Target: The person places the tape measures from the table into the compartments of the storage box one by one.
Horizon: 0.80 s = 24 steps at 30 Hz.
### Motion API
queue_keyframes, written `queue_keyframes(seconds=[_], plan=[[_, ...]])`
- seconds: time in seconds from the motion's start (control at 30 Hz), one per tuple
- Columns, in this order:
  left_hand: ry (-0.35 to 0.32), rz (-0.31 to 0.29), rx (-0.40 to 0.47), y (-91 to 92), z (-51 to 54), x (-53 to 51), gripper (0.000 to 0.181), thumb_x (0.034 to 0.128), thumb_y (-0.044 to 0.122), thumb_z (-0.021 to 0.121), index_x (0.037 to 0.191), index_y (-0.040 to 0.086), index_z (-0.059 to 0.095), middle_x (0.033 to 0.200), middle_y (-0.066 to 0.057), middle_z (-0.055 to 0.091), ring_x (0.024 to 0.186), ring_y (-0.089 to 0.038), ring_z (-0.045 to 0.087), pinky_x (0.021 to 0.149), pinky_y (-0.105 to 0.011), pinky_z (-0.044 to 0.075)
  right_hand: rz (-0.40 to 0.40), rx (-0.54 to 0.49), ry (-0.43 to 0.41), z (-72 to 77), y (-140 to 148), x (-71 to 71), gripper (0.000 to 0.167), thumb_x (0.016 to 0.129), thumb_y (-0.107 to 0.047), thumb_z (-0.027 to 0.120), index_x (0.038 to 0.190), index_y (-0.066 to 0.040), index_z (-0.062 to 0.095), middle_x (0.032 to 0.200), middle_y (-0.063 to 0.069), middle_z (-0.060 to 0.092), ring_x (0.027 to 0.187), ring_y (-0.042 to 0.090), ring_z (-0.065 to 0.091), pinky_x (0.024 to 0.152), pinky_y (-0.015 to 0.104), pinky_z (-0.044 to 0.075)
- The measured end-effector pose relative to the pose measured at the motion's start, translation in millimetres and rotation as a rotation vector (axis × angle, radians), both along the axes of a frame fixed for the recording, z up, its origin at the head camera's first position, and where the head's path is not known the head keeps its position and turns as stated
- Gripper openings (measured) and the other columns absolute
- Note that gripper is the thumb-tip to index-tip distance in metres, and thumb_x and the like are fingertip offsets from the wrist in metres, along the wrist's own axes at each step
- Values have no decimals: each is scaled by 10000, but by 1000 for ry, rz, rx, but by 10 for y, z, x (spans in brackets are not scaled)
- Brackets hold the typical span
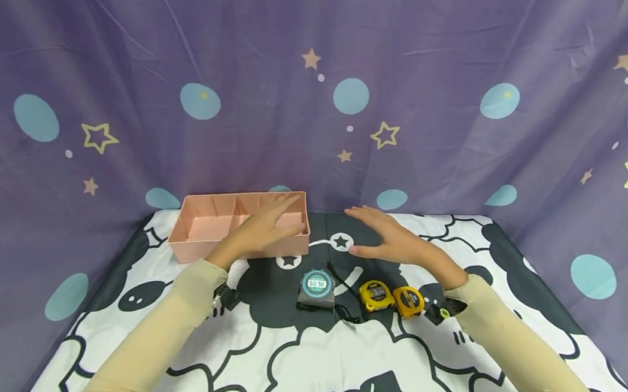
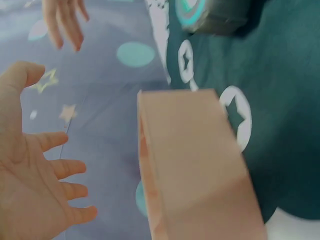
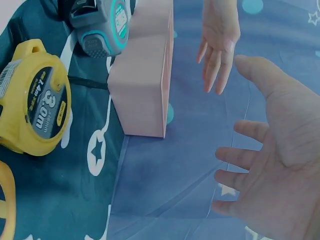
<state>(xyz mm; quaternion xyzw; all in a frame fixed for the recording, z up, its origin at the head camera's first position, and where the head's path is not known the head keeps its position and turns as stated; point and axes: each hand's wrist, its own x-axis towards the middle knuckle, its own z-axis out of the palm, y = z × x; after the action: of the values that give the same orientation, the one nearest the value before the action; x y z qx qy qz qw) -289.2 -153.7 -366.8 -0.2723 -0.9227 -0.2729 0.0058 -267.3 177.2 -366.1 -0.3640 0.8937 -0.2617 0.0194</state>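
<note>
My left hand (image 1: 262,227) hovers over the right part of a pink divided box (image 1: 193,251), fingers extended, holding nothing. Beyond the box's right side my right hand (image 1: 389,236) is raised with fingers spread, also holding nothing. On the cloth between my arms lie a grey and teal tape measure (image 1: 317,290) with a black strap, a yellow tape measure (image 1: 376,295) and an orange-yellow tape measure (image 1: 408,301). The right wrist view shows the yellow one (image 3: 42,97) marked 3.0m. Both palms stand apart from every object.
A black-and-white patterned cloth (image 1: 297,359) covers the table. Behind it hangs a purple curtain (image 1: 267,133) with stars and blue spots, close to the box's back. The box has upright dividers and its top is uncovered.
</note>
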Motion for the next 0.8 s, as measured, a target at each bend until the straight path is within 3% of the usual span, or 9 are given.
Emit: queue_keyframes(seconds=[0.2,0.4,0.5,0.6,0.67,0.8], plan=[[-65,52,107,-329,123,-78,649,1035,340,580,1561,31,358,1622,-217,346,1563,-439,136,1269,-618,56,37,46,22,72,-28,100,798,924,-437,740,1587,-216,354,1660,96,319,1560,346,226,1219,649,239],[-125,183,161,-691,202,-123,623,1048,314,551,1549,2,353,1616,-239,334,1526,-436,243,1227,-622,239,63,95,9,115,-51,150,780,929,-436,734,1578,-198,372,1647,110,336,1537,349,283,1207,622,295],[-146,251,202,-871,246,-118,622,1049,306,551,1553,4,346,1590,-264,366,1440,-454,403,1167,-603,363,80,125,11,131,-58,167,774,930,-435,733,1575,-193,379,1632,121,360,1517,352,321,1195,604,332],[-164,325,214,-1068,298,-114,632,1047,320,544,1558,12,336,1583,-282,368,1384,-484,465,1132,-604,404,94,169,20,145,-71,194,764,932,-444,727,1574,-216,381,1619,120,379,1499,351,352,1178,591,365],[-163,374,192,-1205,329,-117,643,1043,344,543,1555,12,341,1601,-278,341,1426,-489,406,1158,-619,359,108,197,26,153,-85,224,750,932,-430,730,1567,-214,393,1611,133,390,1486,364,368,1163,597,383],[-195,412,187,-1457,369,-128,671,1047,305,516,1564,-47,272,1623,-312,254,1494,-522,235,1196,-658,258,131,239,26,130,-118,280,711,929,-409,734,1539,-193,441,1587,152,423,1461,370,403,1147,585,407]])
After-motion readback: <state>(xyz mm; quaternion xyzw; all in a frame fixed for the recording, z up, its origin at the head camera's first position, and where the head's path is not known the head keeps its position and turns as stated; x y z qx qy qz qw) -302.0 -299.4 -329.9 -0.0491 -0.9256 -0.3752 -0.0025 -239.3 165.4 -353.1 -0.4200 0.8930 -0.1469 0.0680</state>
